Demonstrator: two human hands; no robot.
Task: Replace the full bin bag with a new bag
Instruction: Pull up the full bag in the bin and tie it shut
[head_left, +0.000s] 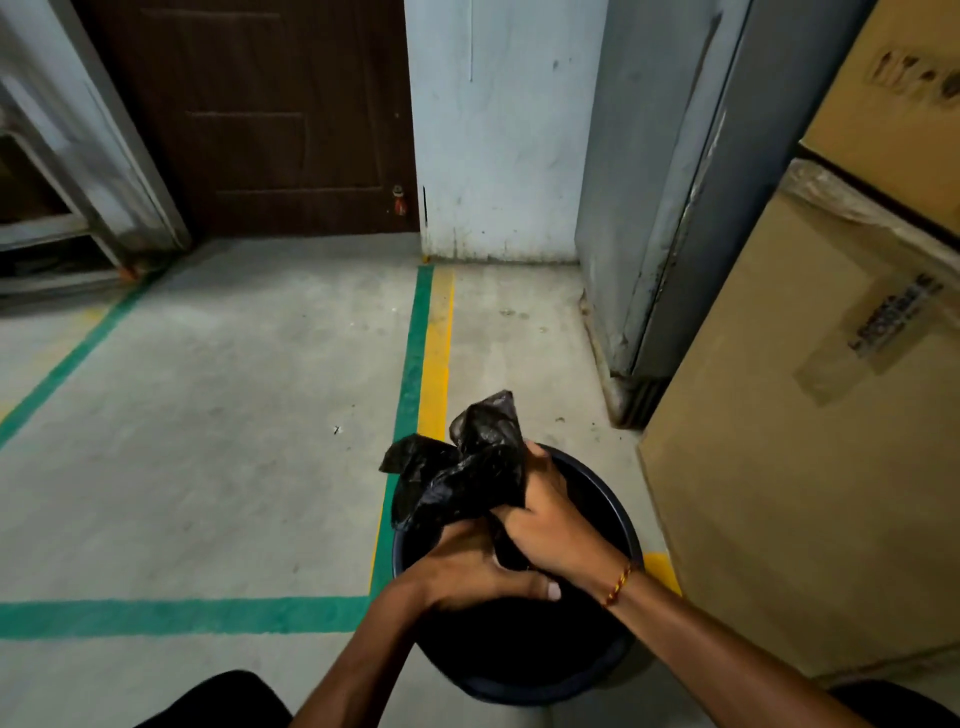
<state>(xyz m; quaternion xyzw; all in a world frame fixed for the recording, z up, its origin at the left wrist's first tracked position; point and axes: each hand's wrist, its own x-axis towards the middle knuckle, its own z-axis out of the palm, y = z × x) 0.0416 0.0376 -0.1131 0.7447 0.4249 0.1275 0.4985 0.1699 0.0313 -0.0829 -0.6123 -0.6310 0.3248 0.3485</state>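
I'm seeing the left hand (467, 566) gripping the neck of the black bag (467, 467) right over the bin (618, 509), fingers curled around it. The right hand (550, 525) is clamping it too, slightly nearer. The bag's tails are pointing up and away. The box label (893, 317) is too blurry to read.

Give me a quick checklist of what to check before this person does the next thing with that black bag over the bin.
1. Both hands hold the black bag: ok; the left hand and the right hand both grip it.
2. Bag is over the bin: ok.
3. Bag mouth found and opened: not ok; it is bunched and crumpled.
4. Bin empty inside: cannot tell; the interior is dark.
5. Room around the bin: ok on the left; the cardboard box stands close on the right.
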